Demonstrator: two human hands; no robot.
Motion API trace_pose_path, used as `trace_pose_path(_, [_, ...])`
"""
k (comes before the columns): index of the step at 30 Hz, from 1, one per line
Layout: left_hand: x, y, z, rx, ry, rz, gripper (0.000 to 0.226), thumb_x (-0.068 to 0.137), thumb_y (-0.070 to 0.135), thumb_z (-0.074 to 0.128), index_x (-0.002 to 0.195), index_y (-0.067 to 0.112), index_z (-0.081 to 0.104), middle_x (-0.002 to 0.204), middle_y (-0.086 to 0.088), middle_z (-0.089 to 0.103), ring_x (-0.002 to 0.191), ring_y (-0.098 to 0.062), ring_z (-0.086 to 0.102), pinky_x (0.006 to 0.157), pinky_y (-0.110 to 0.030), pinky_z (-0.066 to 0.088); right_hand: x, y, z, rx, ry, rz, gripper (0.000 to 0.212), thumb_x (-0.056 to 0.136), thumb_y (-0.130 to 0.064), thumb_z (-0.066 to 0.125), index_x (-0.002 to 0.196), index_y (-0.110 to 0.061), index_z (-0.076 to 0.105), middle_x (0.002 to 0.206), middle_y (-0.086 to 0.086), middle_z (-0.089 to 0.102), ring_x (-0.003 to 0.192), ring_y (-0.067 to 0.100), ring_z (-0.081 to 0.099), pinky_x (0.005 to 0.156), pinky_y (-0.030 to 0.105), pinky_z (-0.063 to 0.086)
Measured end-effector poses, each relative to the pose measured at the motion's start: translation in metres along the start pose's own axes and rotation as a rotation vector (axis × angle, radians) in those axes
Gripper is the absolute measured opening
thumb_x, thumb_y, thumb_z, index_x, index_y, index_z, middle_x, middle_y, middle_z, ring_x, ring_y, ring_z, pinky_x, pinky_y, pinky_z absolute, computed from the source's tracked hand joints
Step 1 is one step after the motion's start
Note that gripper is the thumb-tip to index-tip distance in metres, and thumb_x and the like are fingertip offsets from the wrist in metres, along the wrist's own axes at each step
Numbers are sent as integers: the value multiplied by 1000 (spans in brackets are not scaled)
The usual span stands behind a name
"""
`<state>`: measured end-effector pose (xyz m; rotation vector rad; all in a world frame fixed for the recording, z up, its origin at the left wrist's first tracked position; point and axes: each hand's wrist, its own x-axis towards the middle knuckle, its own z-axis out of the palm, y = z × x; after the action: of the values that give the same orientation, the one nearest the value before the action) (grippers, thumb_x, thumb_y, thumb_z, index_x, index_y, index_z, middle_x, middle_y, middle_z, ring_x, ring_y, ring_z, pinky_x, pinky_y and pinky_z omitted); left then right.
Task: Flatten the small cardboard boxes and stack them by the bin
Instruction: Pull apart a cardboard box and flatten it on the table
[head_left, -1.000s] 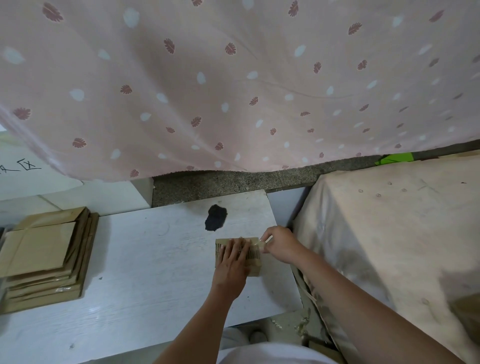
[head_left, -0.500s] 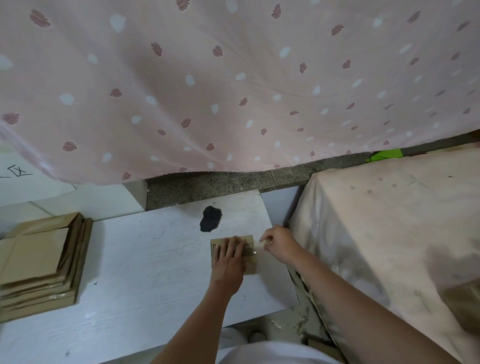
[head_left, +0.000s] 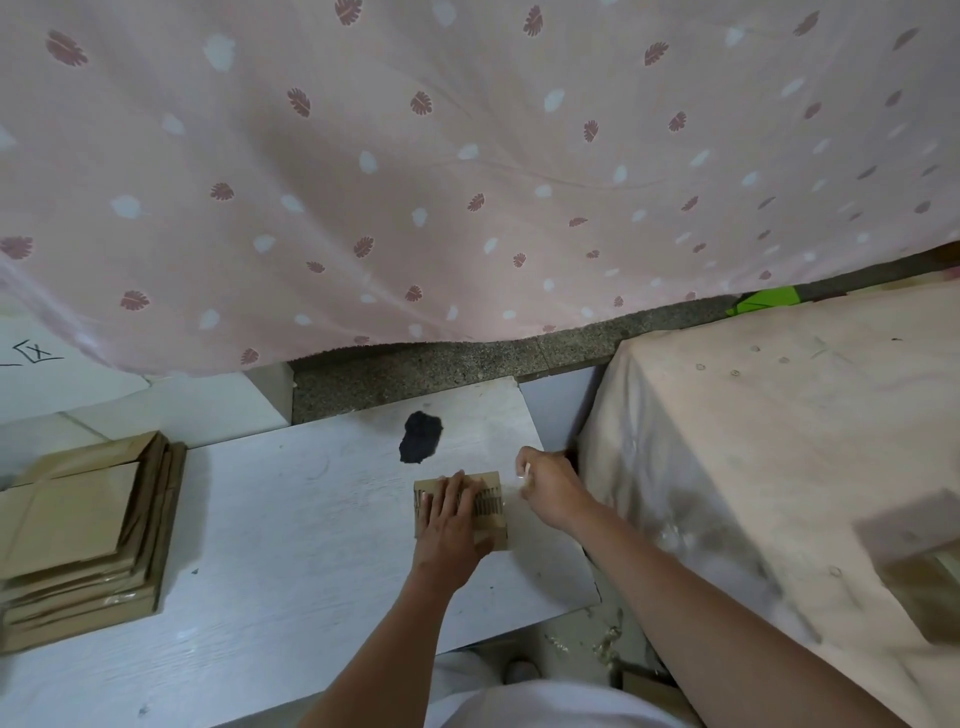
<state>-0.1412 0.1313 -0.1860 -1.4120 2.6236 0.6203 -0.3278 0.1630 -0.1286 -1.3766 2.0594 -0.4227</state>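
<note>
Head view: left hand (head_left: 451, 519) is pressing flat on small box (head_left: 491, 506), mid-table; right hand (head_left: 549, 486) is pinching tape strip (head_left: 521, 470) just right of box, pulling rightward.

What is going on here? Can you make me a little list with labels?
surface: white table
box: small cardboard box lying near the table's right end
left hand: fingers flat on the box, pressing it down
right hand: beside the box's right edge, pinching something small and pale, maybe tape
stack: flattened boxes piled at the table's left end
mark: black blotch beyond the box
backdrop: pink curtain
</note>
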Motion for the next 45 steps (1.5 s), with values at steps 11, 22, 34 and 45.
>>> trace_pose_path(11, [-10, -14, -4, -1, 19, -34, 77, 98, 50, 53, 157, 21, 13, 168, 1, -2, 155, -24, -7, 124, -42, -6, -1, 7, 9, 153, -130, 67, 23, 77, -27, 75, 97, -17, 70, 106, -5, 56, 97, 15, 60, 80, 25, 49])
trace_pose_path(22, [-11, -22, -9, -46, 27, -52, 70, 100, 38, 56, 155, 19, 17, 167, 0, 4, 155, -25, -3, 125, -45, -1, -3, 9, 9, 159, -75, 12, 16, 81, -18, 79, 80, -20, 63, 78, -7, 60, 71, 13, 59, 57, 22, 41])
trace_pose_path(34, [-15, -31, -17, -122, 38, -64, 70, 99, 43, 55, 154, 15, 21, 165, -3, 9, 154, -25, 1, 124, -44, 1, 2, 12, 7, 126, -60, 55, 6, 86, -9, 72, 81, -8, 73, 81, 14, 74, 69, 24, 71, 72, 34, 59])
trace_pose_path(45, [-12, -15, -9, -63, -6, -28, 67, 104, 37, 47, 158, 19, 13, 168, -1, 0, 155, -23, -8, 123, -44, -8, -1, 22, 9, 140, -235, 178, 15, 87, -8, 62, 100, -16, 58, 83, 9, 73, 71, 16, 73, 81, 39, 60])
